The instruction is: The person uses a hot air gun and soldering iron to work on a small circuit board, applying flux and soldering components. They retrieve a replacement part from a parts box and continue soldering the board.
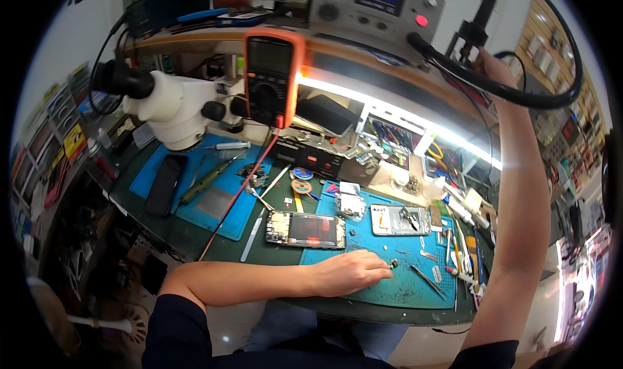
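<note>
My left hand (354, 273) rests low over the blue work mat, fingers closed together, with a small dark-and-metallic electronic part (393, 264) at the fingertips. Raised high at the upper right, my right hand (498, 72) is against the black hot-air gun (483, 15) and its holder; the hose and holder hide most of its fingers. Above my left hand lies an opened phone (306, 230) with its board and inner parts bare. A white phone frame (400, 220) lies to its right. Tweezers (428, 282) rest on the mat right of my left hand.
A grey hot-air station (376, 6) stands on the shelf (195, 43), its black hose (519, 96) looping by my right arm. An orange multimeter (272, 77) hangs in front, a red lead crossing the bench. A microscope (172, 106) stands left; brushes (472, 252) and tools line the right.
</note>
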A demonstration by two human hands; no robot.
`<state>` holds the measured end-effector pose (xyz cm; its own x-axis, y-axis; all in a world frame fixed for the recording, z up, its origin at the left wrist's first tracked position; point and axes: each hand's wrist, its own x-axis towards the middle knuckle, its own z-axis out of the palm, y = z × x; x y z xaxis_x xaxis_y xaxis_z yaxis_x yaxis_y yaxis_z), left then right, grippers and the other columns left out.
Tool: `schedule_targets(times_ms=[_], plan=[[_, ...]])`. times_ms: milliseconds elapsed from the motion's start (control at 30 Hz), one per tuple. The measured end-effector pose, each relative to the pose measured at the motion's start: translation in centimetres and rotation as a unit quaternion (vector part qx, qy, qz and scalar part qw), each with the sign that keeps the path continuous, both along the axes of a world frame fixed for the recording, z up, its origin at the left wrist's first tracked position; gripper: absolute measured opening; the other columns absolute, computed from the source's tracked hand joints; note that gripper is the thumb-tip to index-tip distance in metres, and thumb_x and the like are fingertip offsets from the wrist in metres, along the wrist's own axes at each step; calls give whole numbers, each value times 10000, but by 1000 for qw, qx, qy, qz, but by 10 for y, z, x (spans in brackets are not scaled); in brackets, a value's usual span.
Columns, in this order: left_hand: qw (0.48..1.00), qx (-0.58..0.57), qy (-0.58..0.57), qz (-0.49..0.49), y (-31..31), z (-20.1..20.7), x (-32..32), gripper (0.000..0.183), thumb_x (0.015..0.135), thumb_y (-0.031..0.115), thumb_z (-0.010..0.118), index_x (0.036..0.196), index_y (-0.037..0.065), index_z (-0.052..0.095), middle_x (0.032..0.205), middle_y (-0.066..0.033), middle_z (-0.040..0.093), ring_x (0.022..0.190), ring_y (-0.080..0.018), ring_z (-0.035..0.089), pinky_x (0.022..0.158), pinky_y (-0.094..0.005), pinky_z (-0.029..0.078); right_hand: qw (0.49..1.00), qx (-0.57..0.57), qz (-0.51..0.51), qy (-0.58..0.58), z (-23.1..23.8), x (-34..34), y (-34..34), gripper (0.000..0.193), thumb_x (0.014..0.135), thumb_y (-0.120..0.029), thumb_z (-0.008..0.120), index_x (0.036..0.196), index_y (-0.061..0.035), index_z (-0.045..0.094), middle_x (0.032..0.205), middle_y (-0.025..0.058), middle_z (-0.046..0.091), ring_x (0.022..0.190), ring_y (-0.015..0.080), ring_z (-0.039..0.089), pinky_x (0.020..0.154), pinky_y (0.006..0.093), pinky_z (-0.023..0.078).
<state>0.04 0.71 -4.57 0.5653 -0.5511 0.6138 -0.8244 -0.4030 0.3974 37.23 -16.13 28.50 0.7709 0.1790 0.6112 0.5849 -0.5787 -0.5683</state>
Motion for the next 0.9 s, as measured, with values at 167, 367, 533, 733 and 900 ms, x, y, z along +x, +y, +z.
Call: schedule_targets(times_ms=[167,367,533,733,900], plan=[[989,-37,-100,103,18,19,3,299,923,95,659,1217,47,638,1105,-88,681,1018,-269,659,894,-390,511,976,210,6,59,5,-60,-1,531,996,-450,583,1026,69,689,828,120,737,683,180,723,586,274,574],[859,-362,-174,318,80,71,23,285,962,8,579,1247,23,571,1071,-111,665,968,-220,647,864,-368,521,871,445,182,101,-32,-123,-87,245,988,-286,713,1131,-88,695,880,-3,691,682,52,634,558,189,495],[755,-485,-89,431,176,97,45,448,1025,8,462,1460,-52,374,1235,-214,587,830,-200,695,857,-336,540,864,467,177,68,-95,-228,-110,263,1004,-273,698,1198,-100,663,921,-16,679,710,11,588,564,161,439],[750,-79,60,654,229,119,73,356,902,46,513,1239,-48,577,1042,-346,671,1060,-464,658,884,-544,535,891,401,188,102,-141,-314,-134,328,1032,-261,650,1289,-68,586,857,32,643,599,51,518,512,198,419],[791,13,-73,607,339,93,88,405,920,148,597,1311,48,628,1180,-269,689,1142,-447,642,938,-495,517,926,301,175,145,-151,-344,-135,302,1028,-244,640,1266,-63,595,870,56,634,625,86,568,539,240,478]])
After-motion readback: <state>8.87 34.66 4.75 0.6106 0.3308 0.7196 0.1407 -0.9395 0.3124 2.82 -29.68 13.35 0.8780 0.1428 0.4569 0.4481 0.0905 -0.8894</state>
